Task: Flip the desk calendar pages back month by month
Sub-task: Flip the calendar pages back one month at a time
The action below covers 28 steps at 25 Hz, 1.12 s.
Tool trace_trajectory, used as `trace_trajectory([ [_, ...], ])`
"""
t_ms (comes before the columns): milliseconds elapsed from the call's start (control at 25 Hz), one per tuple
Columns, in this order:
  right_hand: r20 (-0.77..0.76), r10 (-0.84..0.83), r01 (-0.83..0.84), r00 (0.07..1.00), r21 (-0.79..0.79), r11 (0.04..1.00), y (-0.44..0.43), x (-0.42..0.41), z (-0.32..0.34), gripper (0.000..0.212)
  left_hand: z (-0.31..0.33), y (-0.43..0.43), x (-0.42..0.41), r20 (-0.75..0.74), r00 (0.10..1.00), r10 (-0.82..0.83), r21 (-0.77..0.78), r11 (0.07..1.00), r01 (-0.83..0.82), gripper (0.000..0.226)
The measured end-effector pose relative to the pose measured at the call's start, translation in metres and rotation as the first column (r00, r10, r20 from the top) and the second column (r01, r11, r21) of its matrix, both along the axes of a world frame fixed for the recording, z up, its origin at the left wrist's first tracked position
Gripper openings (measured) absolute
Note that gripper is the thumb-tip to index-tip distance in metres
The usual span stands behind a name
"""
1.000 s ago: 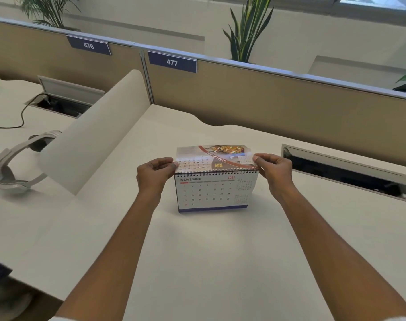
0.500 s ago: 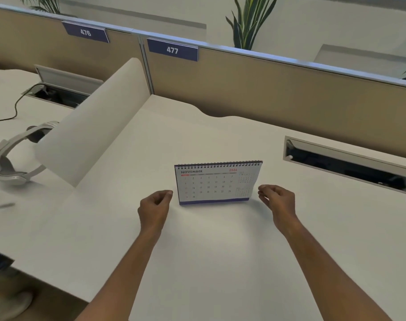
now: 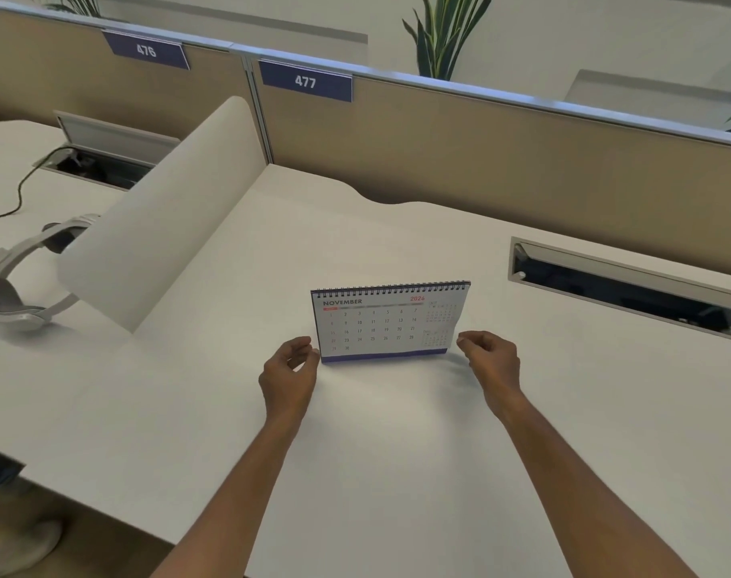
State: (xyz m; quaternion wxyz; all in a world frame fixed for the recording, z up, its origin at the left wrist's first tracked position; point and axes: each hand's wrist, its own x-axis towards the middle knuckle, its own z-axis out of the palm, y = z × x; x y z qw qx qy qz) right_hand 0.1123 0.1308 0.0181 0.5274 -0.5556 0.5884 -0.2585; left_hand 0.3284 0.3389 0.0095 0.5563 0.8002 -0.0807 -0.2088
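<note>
A spiral-bound desk calendar (image 3: 389,323) stands upright on the white desk (image 3: 397,452), its front page reading NOVEMBER 2026. My left hand (image 3: 291,369) hovers at the calendar's lower left corner with its fingers curled and the thumb and forefinger slightly apart, holding nothing. My right hand (image 3: 489,360) sits at the lower right corner, its fingertips right beside the page edge. That corner looks blurred, and I cannot tell whether the fingers touch it.
A curved white divider (image 3: 159,219) rises to the left, with a grey headset (image 3: 9,285) beyond it. An open cable tray (image 3: 630,285) lies at the right, another (image 3: 101,160) with a black cable at far left. A tan partition (image 3: 480,152) labelled 476 and 477 closes the back.
One second ago both hands held a page over the top of the calendar. The page has gone over the back, and both hands have dropped and now sit at the lower corners.
</note>
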Motion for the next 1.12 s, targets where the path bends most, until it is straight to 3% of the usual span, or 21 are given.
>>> trace_trajectory([
  [160, 0.023, 0.069, -0.068, 0.997, -0.012, 0.998, 0.009, 0.004, -0.002, 0.031, -0.006, -0.001, -0.007, 0.000, 0.999, -0.036, 0.017, 0.999, 0.036, 0.024],
  [400, 0.036, 0.010, -0.008, 0.999, -0.044, 0.999, 0.025, 0.003, -0.006, 0.015, -0.005, 0.002, -0.014, 0.011, 0.999, -0.049, -0.005, 0.999, 0.049, 0.018],
  [640, 0.139, -0.084, 0.083, 0.987, 0.011, 0.996, 0.030, -0.001, -0.010, 0.019, -0.002, 0.010, -0.017, -0.121, 0.992, 0.017, -0.102, 0.994, -0.029, 0.019],
  [960, 0.190, -0.091, 0.093, 0.978, -0.004, 0.996, 0.034, -0.004, -0.008, 0.009, 0.005, 0.015, -0.015, -0.164, 0.985, -0.057, -0.188, 0.982, 0.025, 0.014],
  [1120, 0.191, -0.098, 0.099, 0.977, 0.007, 0.995, 0.034, -0.002, -0.006, 0.009, 0.006, 0.018, -0.017, -0.131, 0.990, -0.053, -0.149, 0.988, 0.033, 0.016],
])
